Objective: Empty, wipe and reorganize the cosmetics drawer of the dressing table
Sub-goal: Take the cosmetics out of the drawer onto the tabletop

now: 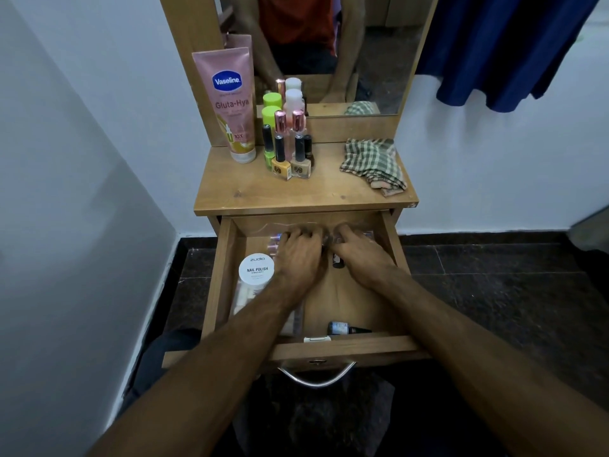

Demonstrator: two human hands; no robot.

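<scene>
Deep in the open wooden drawer [224, 278], left hand [301, 255] and right hand [359, 255] both curled over small clear bottles [328, 240] at the back, grip unclear: best lifted upright, few at once, onto the wooden table [296, 192] beside the nail-polish bottles [290, 159].

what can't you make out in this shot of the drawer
- What the left hand and right hand hold at the back of the drawer: head view, fingers cover it; something clear and glossy shows.
- Dark item between the hands: mostly hidden.
- Small bottle at the drawer front: label too small.
- Packet under the nail polish tub: left forearm covers it.
</scene>
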